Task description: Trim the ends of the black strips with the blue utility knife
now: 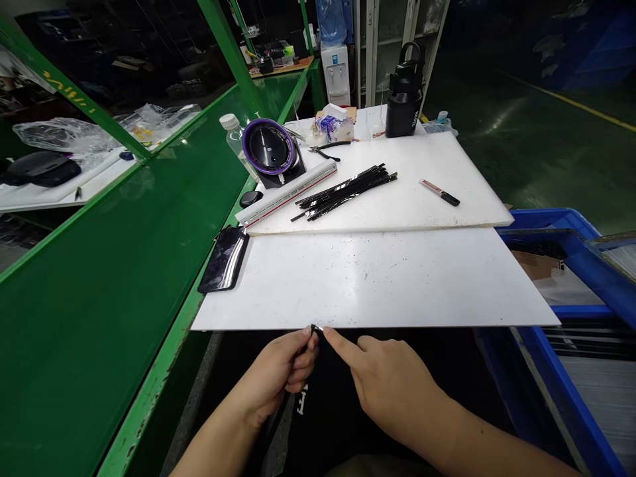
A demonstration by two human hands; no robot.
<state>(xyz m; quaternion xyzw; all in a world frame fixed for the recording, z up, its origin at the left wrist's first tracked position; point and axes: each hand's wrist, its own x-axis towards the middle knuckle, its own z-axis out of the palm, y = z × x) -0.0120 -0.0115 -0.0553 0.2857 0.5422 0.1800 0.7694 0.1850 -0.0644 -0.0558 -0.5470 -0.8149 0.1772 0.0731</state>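
My left hand (285,372) pinches a small black strip piece (315,328) with a bright tip, just at the front edge of a white plastic board (372,281). My right hand (392,384) sits beside it, its index finger stretched out, the fingertip almost at the piece. Both hands are below the board's edge. On a second white board (422,199) behind lie a bundle of black strips (344,192), a red-and-black marking pen or cutter (440,192) and a white scale ruler (285,193). A pair of small pliers (324,152) lies beyond them.
A phone in a black case (223,260) lies at the boards' left edge. A purple-rimmed black disc (268,147), a plastic water bottle (233,139) and a black flask (405,93) stand at the back. A green workbench (99,311) runs left; a blue crate (561,318) sits right.
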